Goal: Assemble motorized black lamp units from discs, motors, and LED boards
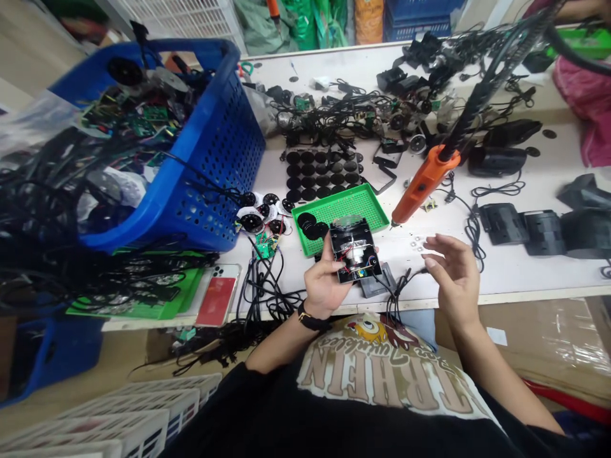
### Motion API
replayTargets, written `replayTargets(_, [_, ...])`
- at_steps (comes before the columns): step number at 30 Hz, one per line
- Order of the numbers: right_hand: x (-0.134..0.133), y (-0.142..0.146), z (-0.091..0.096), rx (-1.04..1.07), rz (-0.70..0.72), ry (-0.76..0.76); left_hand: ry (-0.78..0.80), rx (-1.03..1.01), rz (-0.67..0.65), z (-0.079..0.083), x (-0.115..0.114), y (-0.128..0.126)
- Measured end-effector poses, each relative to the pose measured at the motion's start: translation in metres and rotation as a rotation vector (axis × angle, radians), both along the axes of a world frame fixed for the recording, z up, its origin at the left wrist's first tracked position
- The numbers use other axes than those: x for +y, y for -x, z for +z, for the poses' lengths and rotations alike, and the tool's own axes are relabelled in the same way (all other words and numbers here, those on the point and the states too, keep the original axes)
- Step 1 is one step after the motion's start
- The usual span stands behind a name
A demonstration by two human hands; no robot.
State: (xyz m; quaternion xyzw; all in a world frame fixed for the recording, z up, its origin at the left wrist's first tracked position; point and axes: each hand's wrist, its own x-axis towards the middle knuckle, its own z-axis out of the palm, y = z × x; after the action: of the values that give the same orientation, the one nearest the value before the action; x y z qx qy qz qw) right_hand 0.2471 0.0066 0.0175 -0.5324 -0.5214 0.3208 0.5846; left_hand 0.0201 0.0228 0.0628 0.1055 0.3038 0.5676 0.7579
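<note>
My left hand (326, 285) grips a small black open device casing (354, 250) with wires and a circuit board inside, held just above the table's near edge. My right hand (452, 272) hovers to its right, fingers spread and holding nothing, close to a few small white washers (419, 243) on the table. A black cable (398, 289) runs from the casing down over the table edge. An orange electric screwdriver (422, 184) hangs on a cord above the table, its tip pointing down beside a green tray (363, 205).
A blue basket (210, 159) full of wires and circuit boards fills the left. Rows of black discs (322, 173), tangled cables (334, 114), black housings (525, 229) at the right, and a phone (218, 296) at the near edge lie on the white table (525, 273).
</note>
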Motion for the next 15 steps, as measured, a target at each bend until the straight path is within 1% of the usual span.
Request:
replayTargets(2, [-0.005,-0.001,0.001,-0.043,-0.009,-0.013,-0.005,-0.010,-0.014,0.001,0.001,-0.002])
replayTargets(4, [-0.004,0.004,0.009,-0.148,0.034,-0.097,-0.008,-0.019,-0.029,0.000,0.002,-0.004])
replayTargets(6, [0.002,0.012,0.022,-0.328,0.129,-0.257,-0.010,-0.019,-0.040,-0.001,0.001,-0.005])
replayTargets(9, [0.020,0.026,0.042,-0.608,0.308,-0.533,-0.018,0.001,-0.047,-0.002,-0.003,-0.007])
replayTargets(11, [0.034,0.034,0.049,-0.721,0.413,-0.647,-0.025,0.010,-0.051,-0.003,-0.007,-0.009])
replayTargets(13, [0.046,0.040,0.050,-0.788,0.491,-0.698,-0.025,0.005,-0.058,-0.004,-0.011,-0.010])
replayTargets(15, [0.054,0.043,0.050,-0.846,0.541,-0.717,0.004,0.006,-0.038,-0.005,-0.014,-0.010])
